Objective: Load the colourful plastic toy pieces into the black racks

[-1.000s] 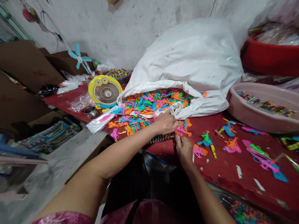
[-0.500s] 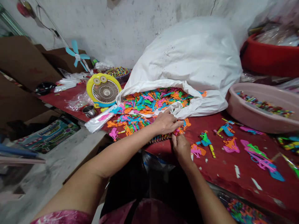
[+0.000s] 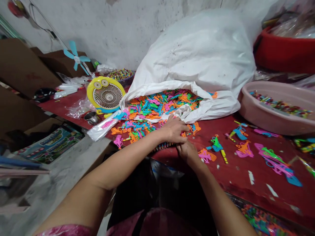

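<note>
Over the front edge of the red table, my left hand (image 3: 174,129) reaches with bent fingers round a small piece, mostly hidden, with orange showing beside them. My right hand (image 3: 188,151) meets it from below, its fingers closed near the end of a dark strip (image 3: 163,146) that carries a row of small colourful pieces. What the right fingers pinch is hidden. Left of the hands lies a pile of flat plastic toy guns (image 3: 140,127) in blue, orange, pink and green. More of them fill the mouth of a big white sack (image 3: 197,62) behind.
A pink basin (image 3: 275,113) of small colourful pieces stands right, a red basin (image 3: 285,52) behind it. Loose toy guns (image 3: 242,149) lie on the red table (image 3: 228,173). Left are a yellow fan (image 3: 107,95), a metal cup (image 3: 91,117) and plastic bags (image 3: 103,126).
My left fingers have drawn in and down toward the right hand, and the two hands now nearly overlap. The view has shifted slightly.
</note>
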A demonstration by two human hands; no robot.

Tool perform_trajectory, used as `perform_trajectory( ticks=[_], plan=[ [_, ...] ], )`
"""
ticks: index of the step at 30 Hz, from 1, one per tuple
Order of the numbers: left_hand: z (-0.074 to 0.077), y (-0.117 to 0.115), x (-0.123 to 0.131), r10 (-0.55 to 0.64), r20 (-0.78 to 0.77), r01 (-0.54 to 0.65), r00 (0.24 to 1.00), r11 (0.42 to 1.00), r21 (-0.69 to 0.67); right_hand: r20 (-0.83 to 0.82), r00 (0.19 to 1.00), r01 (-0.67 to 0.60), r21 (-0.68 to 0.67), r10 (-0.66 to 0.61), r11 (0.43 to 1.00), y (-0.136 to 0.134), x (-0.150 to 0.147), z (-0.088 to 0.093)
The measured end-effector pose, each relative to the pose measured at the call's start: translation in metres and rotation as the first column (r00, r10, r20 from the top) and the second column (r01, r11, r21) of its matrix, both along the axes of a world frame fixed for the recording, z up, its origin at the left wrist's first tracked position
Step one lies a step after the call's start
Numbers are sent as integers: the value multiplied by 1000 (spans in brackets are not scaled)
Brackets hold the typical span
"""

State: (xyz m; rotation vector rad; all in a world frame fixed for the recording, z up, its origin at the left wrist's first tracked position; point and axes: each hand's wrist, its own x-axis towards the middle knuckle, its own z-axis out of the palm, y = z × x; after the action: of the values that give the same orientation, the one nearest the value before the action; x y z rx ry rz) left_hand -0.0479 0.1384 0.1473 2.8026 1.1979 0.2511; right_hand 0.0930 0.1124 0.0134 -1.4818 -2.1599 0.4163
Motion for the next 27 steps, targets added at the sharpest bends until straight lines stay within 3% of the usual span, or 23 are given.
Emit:
perform_trajectory(
  ticks=[6,10,14,19,24,27],
  plan=[
    [4,3,2,24,-82,-28,996,998,-54,90,996,25,-140,-12,990,9,0,9],
    [5,5,4,19,-117,-27,993,997,-65,-106,994,-33,-135,19,990,15,9,3],
    [6,5,4,21,-134,-30,991,998,-63,-361,929,-129,-130,74,983,14,17,-2],
    [7,4,3,20,-145,-30,989,997,-65,-430,899,-128,-80,82,989,9,15,5],
    [8,5,2,21,-156,-30,988,998,-60,-535,845,-205,-318,3,926,13,15,13],
    [8,6,2,33,-174,-45,984,997,-68,-566,823,-194,-374,-57,907,12,15,13]
  ],
)
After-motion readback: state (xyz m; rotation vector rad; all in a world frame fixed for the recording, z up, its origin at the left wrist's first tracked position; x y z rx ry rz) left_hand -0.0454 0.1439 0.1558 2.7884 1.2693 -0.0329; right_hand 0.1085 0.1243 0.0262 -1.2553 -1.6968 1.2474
